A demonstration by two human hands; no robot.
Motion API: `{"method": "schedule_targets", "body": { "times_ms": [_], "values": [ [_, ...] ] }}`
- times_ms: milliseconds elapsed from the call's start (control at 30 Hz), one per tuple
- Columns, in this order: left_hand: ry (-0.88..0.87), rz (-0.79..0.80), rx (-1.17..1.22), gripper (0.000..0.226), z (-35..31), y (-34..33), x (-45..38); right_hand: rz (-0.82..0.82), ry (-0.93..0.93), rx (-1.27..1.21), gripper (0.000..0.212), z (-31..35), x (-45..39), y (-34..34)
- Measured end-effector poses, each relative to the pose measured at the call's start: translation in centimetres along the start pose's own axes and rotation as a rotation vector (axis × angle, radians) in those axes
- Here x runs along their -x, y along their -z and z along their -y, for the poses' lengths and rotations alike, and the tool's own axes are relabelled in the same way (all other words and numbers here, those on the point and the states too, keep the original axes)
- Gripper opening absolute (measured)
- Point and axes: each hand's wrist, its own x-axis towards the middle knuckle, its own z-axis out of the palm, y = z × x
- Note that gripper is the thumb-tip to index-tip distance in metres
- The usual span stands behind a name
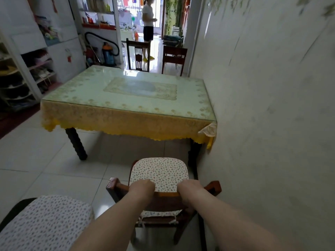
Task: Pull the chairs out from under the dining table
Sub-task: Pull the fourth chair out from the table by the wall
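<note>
A dark wooden chair (213, 187) with a flowered seat cushion (159, 173) stands on the tiles in front of the dining table (126, 115), fully clear of its near edge. My left hand (142, 187) and my right hand (190, 189) both grip the top rail of its backrest, fingers curled over it. The table has a glass top over a yellow lace cloth. A second chair with the same flowered cushion (45, 223) sits at the lower left. Another chair (138, 55) stands at the table's far side, and one more chair (174, 56) further back right.
A wall (272, 105) runs close along the right of the table and chair. White shelves (27, 69) and a vacuum cleaner (107, 53) line the left. A person (148, 20) stands in the bright room beyond. Tiled floor lies open to the left of the chair.
</note>
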Motion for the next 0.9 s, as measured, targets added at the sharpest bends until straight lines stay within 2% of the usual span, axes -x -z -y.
{"method": "schedule_targets", "body": {
  "times_ms": [533, 900],
  "values": [
    [-0.054, -0.012, -0.046, 0.026, -0.9, -8.0, 12.3, 0.021, -0.066, -0.056, 0.026, 8.8, 12.4, -5.7],
    [-0.010, -0.001, -0.004, 0.030, -4.1, -11.1, 20.1, 0.034, 0.008, -0.003, 0.025, 10.9, 19.6, -8.7]
  ]
}}
